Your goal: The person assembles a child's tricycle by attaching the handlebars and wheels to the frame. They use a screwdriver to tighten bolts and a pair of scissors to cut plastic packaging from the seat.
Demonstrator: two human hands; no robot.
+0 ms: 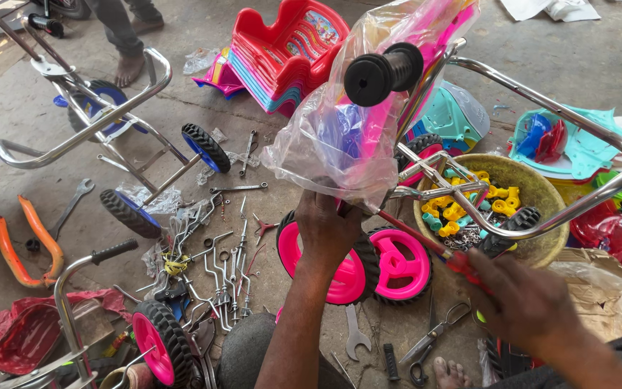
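Note:
My left hand (327, 229) grips the lower frame of a pink children's tricycle wrapped in clear plastic (340, 137), just above its two pink wheels with black tyres (376, 263). My right hand (523, 297) is closed on the red handle of a screwdriver (426, 241), whose shaft points up-left toward the frame near my left hand. A black handlebar grip (383, 72) sticks out above the plastic. A chrome tube frame (584, 130) curves round to the right.
A bowl (541, 191) of yellow and teal small parts sits right of the wheels. Wrenches and metal rods (228, 266), scissors (433, 338), stacked red seats (286, 50), a second chrome frame with blue wheels (109, 122) and orange fenders (23, 245) lie about. Someone's bare foot (129, 68) stands far left.

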